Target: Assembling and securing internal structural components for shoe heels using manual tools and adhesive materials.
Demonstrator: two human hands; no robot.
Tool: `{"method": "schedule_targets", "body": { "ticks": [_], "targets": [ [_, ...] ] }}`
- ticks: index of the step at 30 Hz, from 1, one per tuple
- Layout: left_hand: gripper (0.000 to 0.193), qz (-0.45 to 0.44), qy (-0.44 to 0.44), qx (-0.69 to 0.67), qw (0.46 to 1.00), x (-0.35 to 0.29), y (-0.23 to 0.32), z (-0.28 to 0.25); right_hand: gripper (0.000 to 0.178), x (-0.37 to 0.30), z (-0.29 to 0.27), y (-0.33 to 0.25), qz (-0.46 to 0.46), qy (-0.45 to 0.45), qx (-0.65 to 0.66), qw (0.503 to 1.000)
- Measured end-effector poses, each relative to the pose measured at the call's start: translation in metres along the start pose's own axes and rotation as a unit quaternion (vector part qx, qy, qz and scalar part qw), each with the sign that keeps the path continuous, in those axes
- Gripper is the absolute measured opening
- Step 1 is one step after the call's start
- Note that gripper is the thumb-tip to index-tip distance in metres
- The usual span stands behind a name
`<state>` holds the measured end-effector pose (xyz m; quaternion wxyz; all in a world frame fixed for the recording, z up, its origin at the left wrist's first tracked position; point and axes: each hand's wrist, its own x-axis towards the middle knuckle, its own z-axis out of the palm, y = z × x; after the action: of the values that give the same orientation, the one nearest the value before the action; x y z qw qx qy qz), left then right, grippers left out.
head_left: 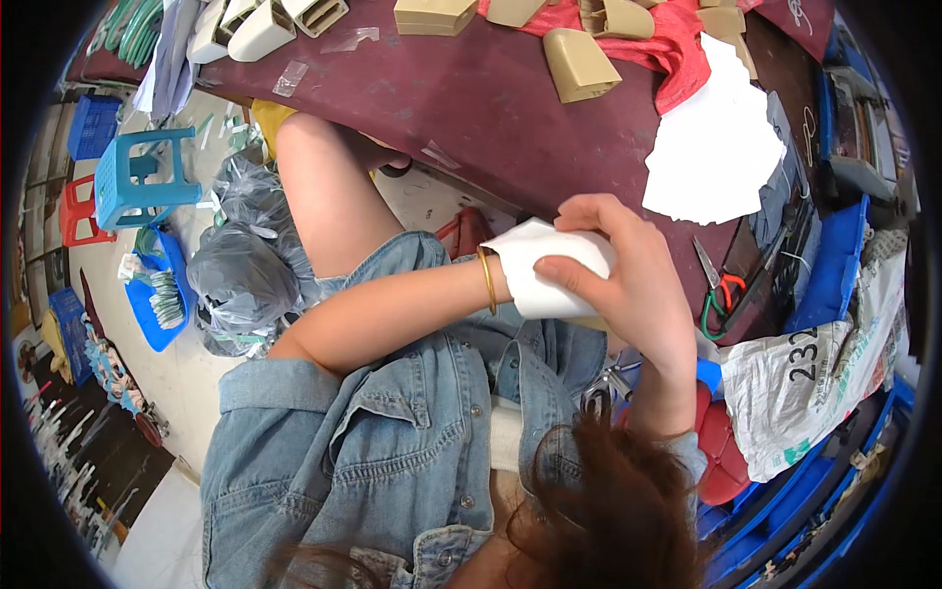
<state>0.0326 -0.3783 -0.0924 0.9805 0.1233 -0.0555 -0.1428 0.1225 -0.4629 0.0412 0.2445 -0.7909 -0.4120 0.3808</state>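
Observation:
A white sheet piece (pixel 549 257) is bent round something over my lap, and a sliver of beige shows under its lower edge. My right hand (pixel 628 270) curls over it from the right, thumb on the near face and fingers across the top. From the left my other forearm, with a gold bangle (pixel 488 280) at the wrist, reaches to the same piece. The white piece hides my left hand and its fingers. A larger torn-edged white sheet (pixel 716 147) lies on the dark red tabletop (pixel 491 118) beyond.
Beige wedge-shaped pieces (pixel 579 64) and a red cloth (pixel 677 74) lie at the table's far side; hollow white pieces (pixel 263 31) sit far left. Scissors (pixel 724 294) rest at right beside a white sack (pixel 795 393). Grey plastic bags (pixel 240 280) and a teal stool (pixel 147 177) stand left.

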Motion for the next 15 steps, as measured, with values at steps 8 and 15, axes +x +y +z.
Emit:
{"method": "schedule_targets", "body": {
  "ticks": [8, 15],
  "targets": [
    [0.033, 0.044, 0.037, 0.665, 0.744, -0.014, 0.023, 0.034, 0.073, -0.007, 0.03, 0.007, -0.026, 0.136, 0.155, 0.978],
    [0.031, 0.117, 0.043, 0.494, 0.861, -0.01, 0.027, 0.017, 0.065, -0.004, 0.048, 0.005, -0.128, 0.233, 0.41, 0.873]
  ]
}}
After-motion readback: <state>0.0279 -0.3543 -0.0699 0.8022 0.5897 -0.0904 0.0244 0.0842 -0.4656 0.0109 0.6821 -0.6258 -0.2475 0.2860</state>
